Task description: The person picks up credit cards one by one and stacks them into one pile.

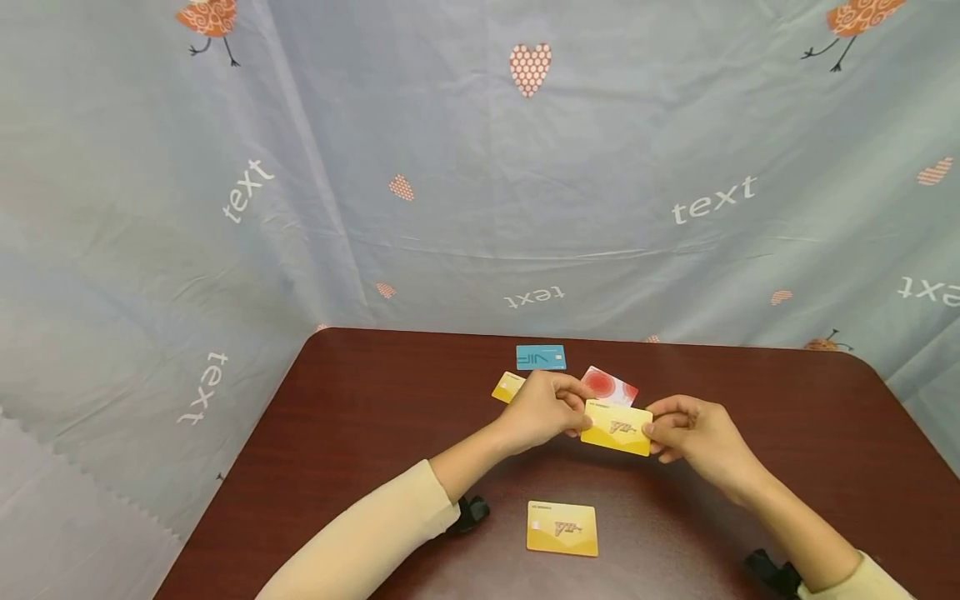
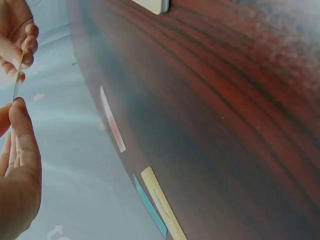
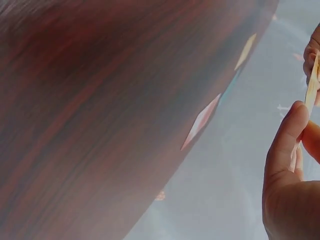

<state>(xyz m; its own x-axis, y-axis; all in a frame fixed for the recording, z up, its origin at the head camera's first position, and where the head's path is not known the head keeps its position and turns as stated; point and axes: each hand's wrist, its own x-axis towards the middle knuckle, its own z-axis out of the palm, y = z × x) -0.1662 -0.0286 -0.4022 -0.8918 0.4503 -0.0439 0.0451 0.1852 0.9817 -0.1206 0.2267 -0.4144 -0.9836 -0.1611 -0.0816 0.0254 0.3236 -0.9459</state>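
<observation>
Above the tabletop [image 1: 337,450], you hold a yellow card [image 1: 617,428] whose long axis runs from your left hand [image 1: 549,408] to your right hand [image 1: 697,435] (neither is nearer), each hand's fingers pinching one short end.

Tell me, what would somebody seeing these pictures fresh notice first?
Most likely the bright yellow card pinched between the left hand and the right hand, near the middle of the head view. The blue card would probably come next, bright against the dark red table near its far edge, then the patterned heart high on the curtain behind.
</observation>
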